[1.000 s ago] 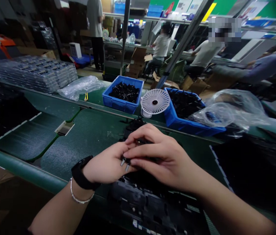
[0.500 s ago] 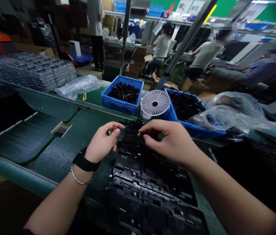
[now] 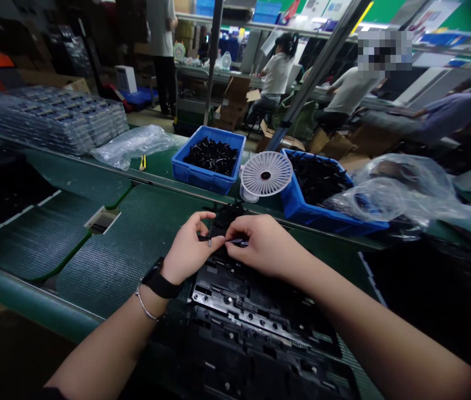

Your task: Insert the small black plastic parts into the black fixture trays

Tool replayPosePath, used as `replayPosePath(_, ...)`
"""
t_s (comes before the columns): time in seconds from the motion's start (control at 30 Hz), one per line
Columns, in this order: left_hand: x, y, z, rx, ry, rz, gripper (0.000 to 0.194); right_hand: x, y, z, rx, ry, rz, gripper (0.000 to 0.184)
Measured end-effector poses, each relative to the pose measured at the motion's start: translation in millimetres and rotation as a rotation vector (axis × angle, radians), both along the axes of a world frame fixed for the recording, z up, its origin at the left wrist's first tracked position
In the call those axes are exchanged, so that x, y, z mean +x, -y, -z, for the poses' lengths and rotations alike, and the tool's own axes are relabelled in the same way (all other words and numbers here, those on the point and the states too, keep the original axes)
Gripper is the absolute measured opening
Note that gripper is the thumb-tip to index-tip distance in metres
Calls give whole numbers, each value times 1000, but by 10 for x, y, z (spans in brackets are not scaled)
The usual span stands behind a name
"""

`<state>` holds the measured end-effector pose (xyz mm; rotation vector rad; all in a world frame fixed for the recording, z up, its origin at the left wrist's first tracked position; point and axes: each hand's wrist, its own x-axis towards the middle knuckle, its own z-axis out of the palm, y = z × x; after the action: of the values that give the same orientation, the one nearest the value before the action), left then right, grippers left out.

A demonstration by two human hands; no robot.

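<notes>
Head view: a green mesh conveyor belt (image 3: 110, 266) crossing the frame, a black plastic fixture tray (image 3: 260, 328) lying on it, blue plastic bins (image 3: 189, 172) of small black parts beyond, and a white desk fan (image 3: 265, 175) between the bins. Over the tray's far end, the left hand (image 3: 189, 250) and right hand (image 3: 262, 244) just beside each other, fingers curled and nearly closed, the left pinching a thin dark pin (image 3: 209, 233), the right a slim dark pin (image 3: 237, 241), with both grips partly hidden.

No legible text, labels or numbers, wall posters (image 3: 324, 8) too small
</notes>
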<state>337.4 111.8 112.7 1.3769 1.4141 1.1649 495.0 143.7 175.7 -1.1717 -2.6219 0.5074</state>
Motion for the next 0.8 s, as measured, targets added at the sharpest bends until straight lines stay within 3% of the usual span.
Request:
replayPosePath(0.17, 2, -2, -4, -13, -49, 25, 44, 121, 56, -46, 0, 38, -9, 10)
replayPosePath(0.37, 4, -7, -43, -10, -89, 26, 45, 463, 199, -79, 83, 99, -143, 24)
replayPosePath(0.5, 10, -16, -80, 6, -123, 16, 46, 508, 243, -92, 97, 167, -164, 25)
replayPosePath(0.67, 20, 53, -254, 94, -78, 34, 46, 351, 239, -189, 146, -112, -115, 25)
replayPosePath(0.8, 66, 185, -495, 152, 131, 328, 54, 194, 277, -310, 147, -379, -231, 24)
